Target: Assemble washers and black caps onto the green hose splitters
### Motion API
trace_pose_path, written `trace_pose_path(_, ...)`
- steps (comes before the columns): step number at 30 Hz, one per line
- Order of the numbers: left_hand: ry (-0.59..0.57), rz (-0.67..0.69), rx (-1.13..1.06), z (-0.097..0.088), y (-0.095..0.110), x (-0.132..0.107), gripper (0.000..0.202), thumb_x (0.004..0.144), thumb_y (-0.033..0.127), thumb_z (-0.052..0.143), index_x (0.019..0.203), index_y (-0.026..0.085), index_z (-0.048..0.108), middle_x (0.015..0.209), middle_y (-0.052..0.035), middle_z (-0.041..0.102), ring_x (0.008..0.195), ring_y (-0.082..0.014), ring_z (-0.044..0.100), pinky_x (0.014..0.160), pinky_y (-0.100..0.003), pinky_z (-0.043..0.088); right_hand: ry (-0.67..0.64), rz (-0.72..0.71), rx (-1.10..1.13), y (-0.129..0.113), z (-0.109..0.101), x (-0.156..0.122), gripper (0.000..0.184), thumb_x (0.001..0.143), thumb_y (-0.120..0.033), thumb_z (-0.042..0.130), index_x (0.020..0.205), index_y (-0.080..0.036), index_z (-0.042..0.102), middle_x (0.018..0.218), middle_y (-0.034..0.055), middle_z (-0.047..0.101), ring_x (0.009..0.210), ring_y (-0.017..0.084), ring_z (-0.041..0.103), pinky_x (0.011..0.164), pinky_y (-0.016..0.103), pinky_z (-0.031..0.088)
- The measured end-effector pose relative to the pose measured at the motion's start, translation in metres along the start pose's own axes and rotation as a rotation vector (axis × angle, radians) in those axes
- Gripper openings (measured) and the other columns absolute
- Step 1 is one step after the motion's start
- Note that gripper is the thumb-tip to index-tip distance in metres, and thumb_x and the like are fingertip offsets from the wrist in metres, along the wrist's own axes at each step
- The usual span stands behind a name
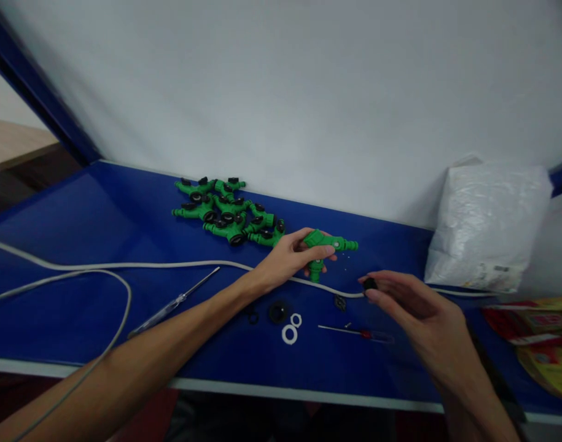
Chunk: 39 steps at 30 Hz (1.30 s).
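While my left hand (287, 255) grips the green hose splitter (325, 241), its long axis running left to right above the blue table (345, 368), my right hand (425, 307) pinches a small black part (369, 284), apart from the splitter, rightward and nearer me

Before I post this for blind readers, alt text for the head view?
Left hand holds a green branched fitting; right hand pinches a small black part. White rings, screwdrivers and more green fittings lie on a blue table.
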<state>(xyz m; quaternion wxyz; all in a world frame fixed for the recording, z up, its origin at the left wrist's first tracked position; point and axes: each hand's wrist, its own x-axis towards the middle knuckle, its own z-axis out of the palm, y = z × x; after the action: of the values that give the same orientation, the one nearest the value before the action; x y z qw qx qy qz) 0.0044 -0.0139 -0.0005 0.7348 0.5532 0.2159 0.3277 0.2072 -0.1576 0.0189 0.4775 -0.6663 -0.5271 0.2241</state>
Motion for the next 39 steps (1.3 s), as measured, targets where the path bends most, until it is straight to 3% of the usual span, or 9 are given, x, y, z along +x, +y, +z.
trace_pose_path(5, -0.025, -0.054, -0.011, 0.001, 0.002, 0.0, 0.047, 0.084, 0.049, 0.077, 0.111, 0.013, 0.066, 0.104, -0.0102, 0.075, 0.075, -0.0141, 0.068, 0.058, -0.023, 0.045, 0.043, 0.04, 0.386, -0.017, 0.022, 0.007, 0.029, 0.084, -0.037, 0.085, 0.111, -0.03, 0.078, 0.107, 0.0052, 0.082, 0.093, 0.022, 0.079, 0.085, 0.036, 0.066)
trace_pose_path(12, -0.015, -0.067, -0.006, 0.001, -0.001, 0.0, 0.044, 0.085, 0.049, 0.075, 0.109, 0.013, 0.067, 0.096, -0.0071, 0.073, 0.072, -0.0136, 0.067, 0.058, -0.023, 0.043, -0.007, -0.01, 0.457, -0.023, 0.035, 0.008, 0.025, 0.085, -0.033, 0.085, 0.109, -0.032, 0.079, 0.109, 0.0039, 0.082, 0.099, 0.025, 0.079, 0.095, 0.045, 0.065)
trace_pose_path(18, -0.027, -0.065, 0.001, 0.002, 0.0, -0.001, 0.044, 0.086, 0.046, 0.074, 0.113, 0.012, 0.067, 0.091, -0.0059, 0.071, 0.069, -0.013, 0.065, 0.056, -0.022, 0.043, 0.011, 0.078, 0.602, -0.02, 0.036, 0.009, 0.023, 0.077, -0.032, 0.091, 0.098, -0.031, 0.081, 0.102, 0.0027, 0.083, 0.096, 0.022, 0.08, 0.093, 0.034, 0.065)
trace_pose_path(22, -0.033, -0.07, 0.008, 0.002, 0.001, -0.001, 0.042, 0.087, 0.045, 0.073, 0.112, 0.012, 0.066, 0.097, -0.0063, 0.072, 0.069, -0.0114, 0.063, 0.056, -0.022, 0.043, 0.033, 0.215, 0.751, -0.02, 0.039, 0.008, 0.026, 0.075, -0.04, 0.093, 0.094, -0.028, 0.081, 0.097, 0.0033, 0.084, 0.085, 0.02, 0.082, 0.081, 0.025, 0.066)
trace_pose_path(27, -0.045, -0.074, -0.006, 0.002, 0.001, -0.001, 0.04, 0.086, 0.045, 0.073, 0.11, 0.014, 0.066, 0.098, -0.006, 0.072, 0.072, -0.0117, 0.062, 0.057, -0.022, 0.042, -0.033, 0.319, 0.902, -0.022, 0.042, 0.005, 0.026, 0.076, -0.046, 0.092, 0.092, -0.028, 0.082, 0.09, 0.0024, 0.084, 0.075, 0.016, 0.081, 0.069, 0.018, 0.064)
trace_pose_path(33, -0.045, -0.071, 0.003, 0.002, 0.0, 0.0, 0.039, 0.085, 0.044, 0.073, 0.11, 0.014, 0.066, 0.1, -0.0055, 0.073, 0.073, -0.0118, 0.063, 0.058, -0.023, 0.043, -0.061, 0.281, 0.851, -0.025, 0.043, 0.006, 0.024, 0.081, -0.047, 0.087, 0.092, -0.026, 0.081, 0.088, 0.003, 0.082, 0.071, 0.014, 0.077, 0.065, 0.02, 0.062)
trace_pose_path(39, -0.051, -0.05, 0.037, 0.002, -0.001, -0.001, 0.041, 0.085, 0.041, 0.073, 0.114, 0.013, 0.066, 0.099, -0.006, 0.074, 0.073, -0.0115, 0.062, 0.056, -0.022, 0.043, 0.196, 0.072, 0.457, -0.027, 0.05, 0.011, 0.025, 0.084, -0.043, 0.085, 0.095, -0.023, 0.074, 0.077, -0.002, 0.071, 0.066, 0.011, 0.064, 0.063, 0.021, 0.054)
